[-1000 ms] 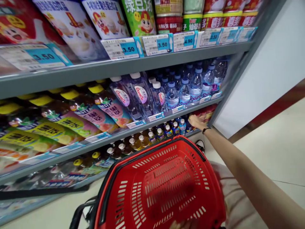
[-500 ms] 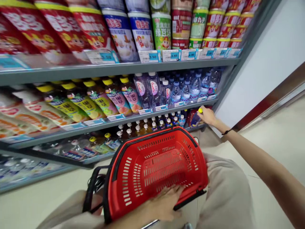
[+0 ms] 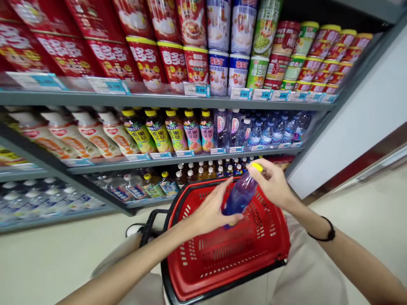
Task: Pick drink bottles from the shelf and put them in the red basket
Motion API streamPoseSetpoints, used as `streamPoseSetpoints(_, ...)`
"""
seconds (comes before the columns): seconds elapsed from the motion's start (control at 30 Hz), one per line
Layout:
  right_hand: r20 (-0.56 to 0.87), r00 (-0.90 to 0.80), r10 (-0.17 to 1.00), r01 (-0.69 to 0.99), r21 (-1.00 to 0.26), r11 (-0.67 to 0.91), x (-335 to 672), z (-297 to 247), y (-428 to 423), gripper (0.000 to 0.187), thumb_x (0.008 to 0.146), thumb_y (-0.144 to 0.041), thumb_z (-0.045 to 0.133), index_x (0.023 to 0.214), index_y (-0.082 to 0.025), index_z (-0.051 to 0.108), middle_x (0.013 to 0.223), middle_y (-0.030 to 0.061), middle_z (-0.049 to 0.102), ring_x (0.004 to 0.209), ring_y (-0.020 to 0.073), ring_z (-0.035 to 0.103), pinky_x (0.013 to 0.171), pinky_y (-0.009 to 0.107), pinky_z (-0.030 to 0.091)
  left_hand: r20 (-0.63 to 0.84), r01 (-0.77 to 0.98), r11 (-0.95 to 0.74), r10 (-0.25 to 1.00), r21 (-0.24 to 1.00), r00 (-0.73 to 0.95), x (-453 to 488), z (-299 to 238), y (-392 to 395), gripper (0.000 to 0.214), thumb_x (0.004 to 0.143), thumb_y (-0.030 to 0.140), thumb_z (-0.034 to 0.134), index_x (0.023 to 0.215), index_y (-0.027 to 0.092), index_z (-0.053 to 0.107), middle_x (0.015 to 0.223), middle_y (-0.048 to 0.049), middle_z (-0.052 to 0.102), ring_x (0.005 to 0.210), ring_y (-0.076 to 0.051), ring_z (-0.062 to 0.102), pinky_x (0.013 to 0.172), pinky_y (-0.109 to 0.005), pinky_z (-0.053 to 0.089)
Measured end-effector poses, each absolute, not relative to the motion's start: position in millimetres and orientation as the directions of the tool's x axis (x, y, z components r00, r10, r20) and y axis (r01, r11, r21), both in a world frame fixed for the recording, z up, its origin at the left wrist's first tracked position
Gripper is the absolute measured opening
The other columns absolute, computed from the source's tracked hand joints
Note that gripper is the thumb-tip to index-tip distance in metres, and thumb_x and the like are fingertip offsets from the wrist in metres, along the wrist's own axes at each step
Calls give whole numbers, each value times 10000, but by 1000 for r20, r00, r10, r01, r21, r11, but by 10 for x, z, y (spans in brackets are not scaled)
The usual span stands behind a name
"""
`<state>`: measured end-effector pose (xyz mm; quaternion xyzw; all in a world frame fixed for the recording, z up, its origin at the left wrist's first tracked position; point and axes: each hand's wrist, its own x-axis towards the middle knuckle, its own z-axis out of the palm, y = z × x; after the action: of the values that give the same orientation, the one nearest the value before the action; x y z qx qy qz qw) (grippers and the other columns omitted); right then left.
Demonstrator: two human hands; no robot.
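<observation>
A blue-purple drink bottle with a yellow cap (image 3: 240,195) hangs tilted over the red shopping basket (image 3: 187,279). My right hand (image 3: 271,182) grips it at the neck, just by the cap. Around its lower part my left hand (image 3: 211,209) is curved, thumb on the near side and fingers on the far side. Slots run through the basket's walls and floor, and no goods show inside it. The basket's black handle (image 3: 151,224) sticks out to the left. A dark band circles my right wrist.
Shelving rises ahead, with cans (image 3: 173,63) above, bottled drinks (image 3: 193,131) in the middle row and small bottles (image 3: 210,171) low behind the basket. A white wall panel (image 3: 356,114) stands on the right. My legs flank the basket on the pale floor.
My right hand has brought the bottle from the low shelf at right to above the basket. My left hand has left the basket's near side and come up to the bottle. The view has shifted.
</observation>
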<state>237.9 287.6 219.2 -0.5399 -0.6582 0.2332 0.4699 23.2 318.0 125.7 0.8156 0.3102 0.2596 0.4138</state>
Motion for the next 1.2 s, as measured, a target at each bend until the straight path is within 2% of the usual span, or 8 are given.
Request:
streamPoseSetpoints(0.1,267,15,964,188,-947,259,2144,1932,3013,309,1004,-487,621,1137,-216,684,798,2,620,655,151,523,612,291,434,47,211,-263,722,941,690,110,1208,3265,566,797,489,820,1206,145,636,938,-37,711,820,-204,671,790,-342,575)
streamPoseSetpoints(0.27,-41,-123,992,-113,-992,-55,2037,1332,3200,486,961,-553,640,1285,-191,645,897,52,694,825,211,636,678,325,505,-61,-20,79,884,997,463,-94,1126,3361,567,725,524,885,1048,135,628,987,-73,725,862,-200,675,825,-342,574)
streamPoseSetpoints(0.43,-455,-429,780,-343,-717,-607,1768,706,3052,608,923,-713,579,1173,-171,695,1051,116,754,951,266,702,820,426,566,-157,-282,313,872,907,464,-151,1085,3402,703,616,435,989,1140,126,636,1162,-124,750,955,-205,716,917,-363,585)
streamPoseSetpoints(0.57,-454,-612,648,-353,-576,-737,1640,599,2885,683,900,-761,568,1131,-130,690,1061,188,764,878,318,741,685,432,585,-197,-326,392,845,860,497,-134,1023,3392,676,598,366,1009,1126,109,675,1134,-127,764,911,-192,719,893,-358,587)
streamPoseSetpoints(0.7,-524,-524,671,-390,-553,-737,1720,595,2825,598,946,-700,543,1017,-125,693,923,163,777,718,251,729,591,333,544,-123,-363,349,845,864,521,-178,990,3422,646,723,409,941,1234,129,660,1293,-155,727,1103,-253,713,1021,-418,546)
streamPoseSetpoints(0.83,-585,-558,589,-278,-537,-796,1867,461,2790,826,927,-843,338,957,-99,693,689,134,731,424,172,573,435,274,422,43,-401,198,854,895,518,-231,955,3487,669,848,421,843,1410,190,563,1435,-137,655,1309,-287,632,1138,-447,480)
streamPoseSetpoints(0.97,-523,-710,471,-181,-511,-840,1973,257,2732,979,803,-994,227,906,-127,670,565,85,675,298,129,413,326,239,282,128,-374,92,844,923,522,-215,938,3473,642,881,337,819,1435,234,511,1453,-112,632,1311,-267,628,1002,-364,567)
streamPoseSetpoints(1.2,-425,-847,318,-89,-477,-874,2001,11,2574,1112,682,-1084,216,853,-85,672,584,129,668,346,130,486,321,221,304,76,-247,55,868,967,490,-256,960,3351,667,802,337,887,1358,224,535,1391,-104,660,1251,-288,668,787,-264,588)
